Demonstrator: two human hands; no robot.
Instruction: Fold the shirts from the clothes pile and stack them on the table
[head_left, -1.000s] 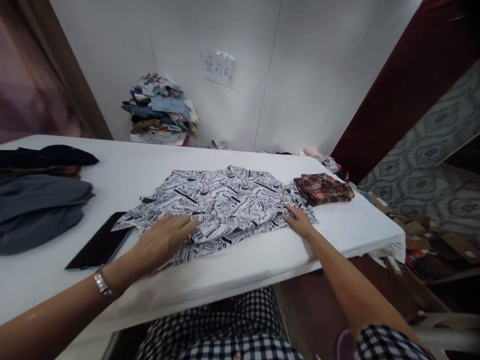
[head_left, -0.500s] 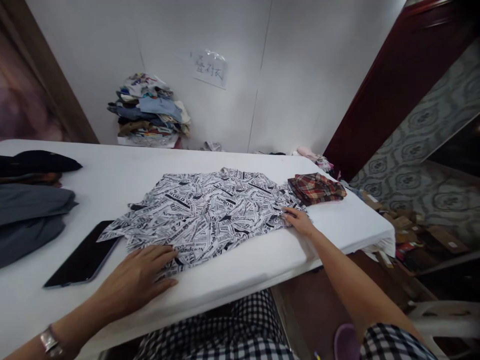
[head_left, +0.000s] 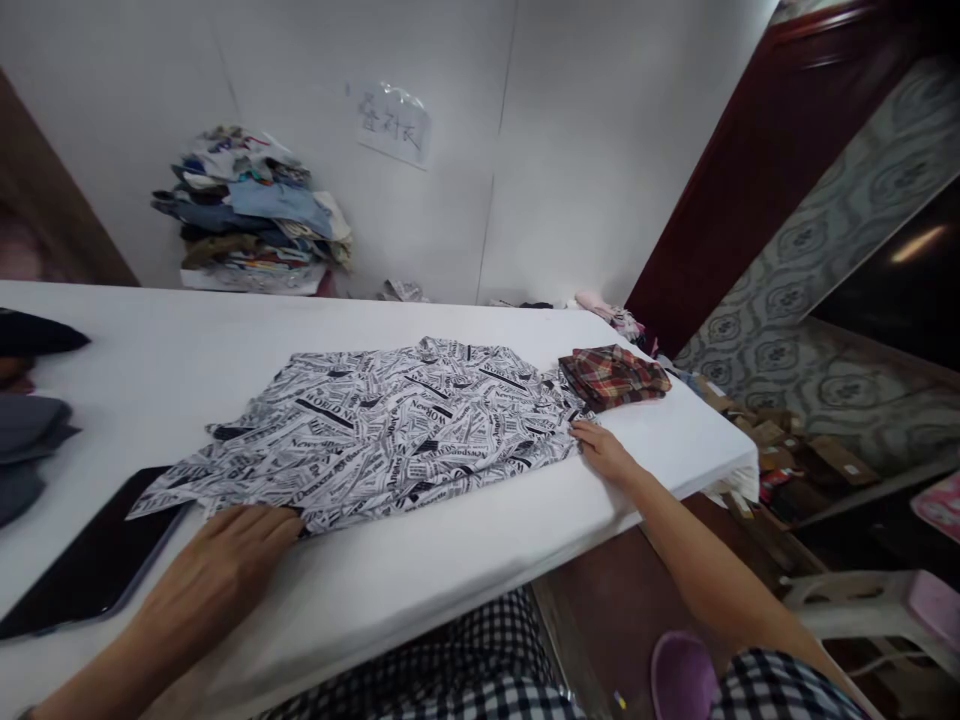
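Observation:
A white shirt (head_left: 405,425) with a black newspaper print lies spread across the white table, its collar toward the wall. My left hand (head_left: 244,555) has its fingers curled over the shirt's near left corner, closed on the cloth. At the near right edge, my right hand (head_left: 604,455) grips the fabric, fingertips partly hidden. One sleeve at the left lies over part of a black phone (head_left: 90,560). Close to the shirt's right side sits a folded red plaid shirt (head_left: 615,376).
A tall pile of folded clothes (head_left: 255,215) stands against the wall below a handwritten paper sign (head_left: 394,125). Dark garments (head_left: 34,430) lie at the table's left end. Cardboard boxes (head_left: 832,470), a plastic stool (head_left: 855,600) and a purple bin (head_left: 682,675) are at the lower right.
My left hand has moved left along the shirt's near edge, and its spread fingers have closed on the cloth. My right hand has closed on the right edge. The view has shifted to the right.

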